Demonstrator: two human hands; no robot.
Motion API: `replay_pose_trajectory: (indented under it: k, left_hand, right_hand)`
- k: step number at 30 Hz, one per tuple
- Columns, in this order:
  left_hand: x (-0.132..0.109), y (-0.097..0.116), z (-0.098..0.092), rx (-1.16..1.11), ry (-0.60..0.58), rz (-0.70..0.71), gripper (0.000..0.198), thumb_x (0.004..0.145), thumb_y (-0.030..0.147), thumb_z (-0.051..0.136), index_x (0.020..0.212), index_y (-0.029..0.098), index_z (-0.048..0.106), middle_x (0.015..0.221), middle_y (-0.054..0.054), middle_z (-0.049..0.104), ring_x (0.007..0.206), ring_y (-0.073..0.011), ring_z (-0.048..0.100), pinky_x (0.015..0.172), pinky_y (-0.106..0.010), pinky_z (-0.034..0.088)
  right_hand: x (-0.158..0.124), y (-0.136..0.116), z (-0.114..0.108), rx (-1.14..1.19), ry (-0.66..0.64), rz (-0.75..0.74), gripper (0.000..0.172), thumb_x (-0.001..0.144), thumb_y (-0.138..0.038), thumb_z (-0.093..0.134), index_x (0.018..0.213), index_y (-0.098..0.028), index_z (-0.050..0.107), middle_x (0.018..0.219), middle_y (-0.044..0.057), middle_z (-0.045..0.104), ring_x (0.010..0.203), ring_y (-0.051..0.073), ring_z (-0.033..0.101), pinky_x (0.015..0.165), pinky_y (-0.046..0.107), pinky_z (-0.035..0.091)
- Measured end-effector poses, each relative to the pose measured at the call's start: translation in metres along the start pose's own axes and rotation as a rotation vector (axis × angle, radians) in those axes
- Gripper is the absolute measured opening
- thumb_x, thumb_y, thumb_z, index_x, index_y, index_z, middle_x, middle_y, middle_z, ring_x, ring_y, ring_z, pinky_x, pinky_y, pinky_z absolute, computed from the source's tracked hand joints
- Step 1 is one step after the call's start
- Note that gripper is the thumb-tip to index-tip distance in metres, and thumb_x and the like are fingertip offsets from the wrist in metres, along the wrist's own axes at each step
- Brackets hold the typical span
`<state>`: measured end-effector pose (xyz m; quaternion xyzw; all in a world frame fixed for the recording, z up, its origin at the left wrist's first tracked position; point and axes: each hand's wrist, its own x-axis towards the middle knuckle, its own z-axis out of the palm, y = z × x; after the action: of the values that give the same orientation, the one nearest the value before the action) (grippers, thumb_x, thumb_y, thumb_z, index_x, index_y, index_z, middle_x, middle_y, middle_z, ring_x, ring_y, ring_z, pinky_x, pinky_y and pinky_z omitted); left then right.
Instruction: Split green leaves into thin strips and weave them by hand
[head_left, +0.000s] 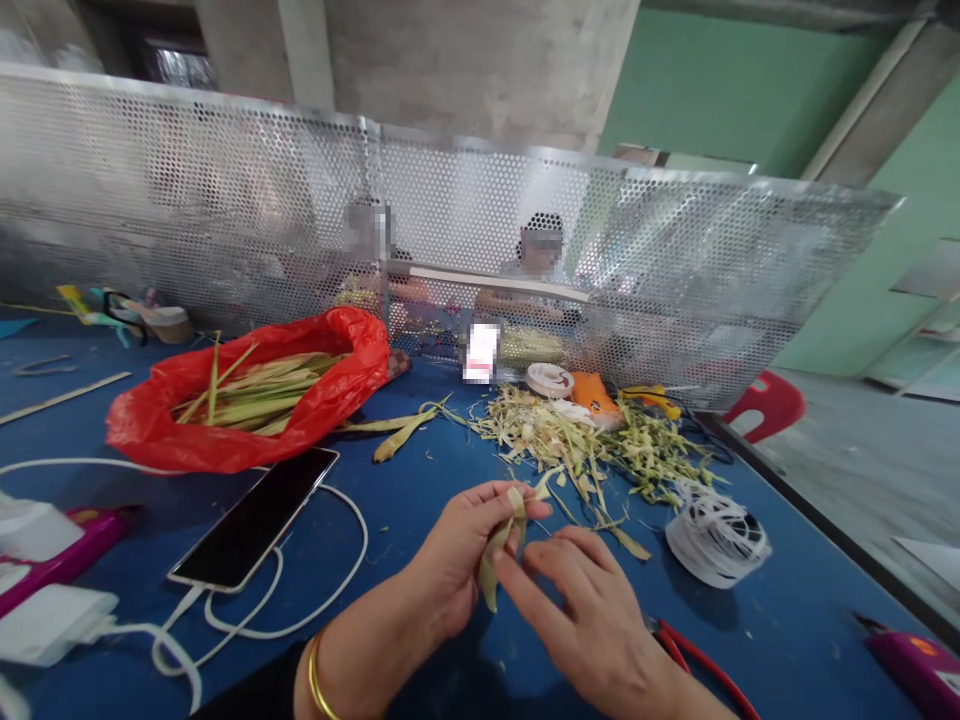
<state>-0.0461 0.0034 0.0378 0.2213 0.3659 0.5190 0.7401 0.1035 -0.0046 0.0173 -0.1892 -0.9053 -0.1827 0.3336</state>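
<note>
Between thumb and fingers, my left hand (466, 545) pinches a pale green leaf strip (489, 572) that is folded or looped near its top. The fingertips of my right hand (589, 610) touch the lower part of the same strip; whether they grip it is partly hidden. Beyond my hands lies a heap of dried leaf scraps (544, 425), with greener cuttings (656, 445) at its right side. Loose leaf pieces (405, 432) lie to the left of the heap. Long leaf strips (262, 388) fill an open red plastic bag (176, 455).
A phone (255, 520) on a white charging cable lies at left, near a purple power strip (90, 545). White ribbon spool (716, 540) and red-handled tool (701, 655) are at right. A perforated metal screen (480, 200) stands behind, with people beyond it.
</note>
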Motion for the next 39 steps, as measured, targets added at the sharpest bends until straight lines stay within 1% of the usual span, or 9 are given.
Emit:
replay_pose_trajectory:
  k: [5, 7, 10, 12, 15, 19, 27, 30, 39]
  left_hand:
    - [0.000, -0.008, -0.001, 0.099, -0.003, 0.026, 0.019, 0.071, 0.028, 0.071, 0.083, 0.013, 0.066, 0.079, -0.007, 0.071, 0.060, -0.0083, 0.057, 0.059, -0.018, 0.042]
    - [0.000, -0.006, -0.001, 0.149, 0.004, 0.061, 0.019, 0.071, 0.029, 0.071, 0.080, 0.014, 0.067, 0.075, -0.005, 0.069, 0.058, -0.0075, 0.054, 0.055, -0.017, 0.038]
    - [-0.001, -0.003, 0.001, 0.251, 0.012, 0.162, 0.017, 0.072, 0.029, 0.070, 0.074, 0.013, 0.066, 0.064, -0.002, 0.064, 0.050, -0.0053, 0.046, 0.049, -0.016, 0.033]
    - [-0.002, -0.001, 0.002, 0.317, -0.009, 0.196, 0.018, 0.073, 0.030, 0.068, 0.072, 0.012, 0.066, 0.062, -0.002, 0.063, 0.049, -0.0056, 0.045, 0.048, -0.017, 0.033]
    - [-0.004, 0.001, 0.004, 0.355, -0.021, 0.195, 0.019, 0.074, 0.032, 0.067, 0.074, 0.013, 0.065, 0.064, -0.003, 0.064, 0.050, -0.0076, 0.049, 0.050, -0.018, 0.037]
    - [-0.005, 0.004, 0.005, 0.332, -0.038, 0.197, 0.019, 0.075, 0.032, 0.066, 0.075, 0.014, 0.065, 0.060, -0.002, 0.062, 0.052, -0.0080, 0.050, 0.050, -0.018, 0.039]
    - [-0.004, 0.004, 0.005, 0.347, -0.074, 0.225, 0.017, 0.077, 0.030, 0.064, 0.073, 0.014, 0.066, 0.058, 0.000, 0.056, 0.052, -0.0075, 0.047, 0.051, -0.018, 0.040]
    - [-0.002, 0.003, 0.004, 0.352, -0.027, 0.231, 0.016, 0.077, 0.029, 0.065, 0.074, 0.014, 0.067, 0.058, 0.001, 0.056, 0.051, -0.0067, 0.047, 0.049, -0.016, 0.039]
    - [0.000, 0.001, 0.003, 0.367, 0.041, 0.209, 0.016, 0.077, 0.030, 0.066, 0.083, 0.015, 0.067, 0.060, 0.000, 0.058, 0.053, -0.0081, 0.050, 0.052, -0.018, 0.043]
  right_hand:
    - [0.002, -0.001, 0.001, 0.051, 0.050, 0.018, 0.024, 0.086, -0.006, 0.044, 0.096, -0.014, 0.065, 0.079, 0.006, 0.065, 0.074, 0.018, 0.059, 0.083, 0.037, 0.042]
    - [0.002, 0.002, -0.001, 0.217, 0.144, 0.191, 0.021, 0.085, -0.007, 0.046, 0.093, -0.017, 0.063, 0.079, 0.005, 0.064, 0.075, 0.017, 0.059, 0.078, 0.034, 0.045]
    - [0.003, 0.007, -0.001, 0.464, 0.304, 0.621, 0.011, 0.086, -0.015, 0.052, 0.081, -0.020, 0.060, 0.074, 0.002, 0.061, 0.068, 0.015, 0.057, 0.064, 0.027, 0.046]
    - [0.005, 0.011, 0.002, 0.558, 0.321, 0.846, 0.014, 0.087, -0.021, 0.052, 0.074, -0.021, 0.059, 0.069, 0.000, 0.058, 0.064, 0.014, 0.055, 0.060, 0.026, 0.044]
    - [0.006, 0.014, 0.007, 0.682, 0.282, 0.976, 0.020, 0.086, -0.027, 0.054, 0.068, -0.020, 0.059, 0.075, 0.002, 0.060, 0.075, 0.016, 0.057, 0.069, 0.027, 0.044]
    - [0.005, 0.014, 0.009, 0.821, 0.249, 0.976, 0.021, 0.085, -0.027, 0.054, 0.066, -0.019, 0.057, 0.096, 0.005, 0.062, 0.096, 0.019, 0.056, 0.083, 0.029, 0.042]
    - [0.008, 0.009, 0.004, 1.054, 0.128, 0.946, 0.025, 0.092, -0.034, 0.045, 0.072, -0.019, 0.051, 0.071, -0.001, 0.054, 0.066, 0.012, 0.049, 0.060, 0.024, 0.040]
    - [0.007, 0.011, 0.001, 0.899, 0.120, 0.970, 0.025, 0.090, -0.034, 0.047, 0.070, -0.019, 0.048, 0.062, -0.004, 0.044, 0.058, 0.011, 0.041, 0.052, 0.023, 0.034]
    - [0.006, 0.019, -0.002, 0.572, 0.158, 0.789, 0.015, 0.083, -0.015, 0.053, 0.071, -0.020, 0.047, 0.072, -0.001, 0.050, 0.066, 0.012, 0.048, 0.060, 0.022, 0.038]
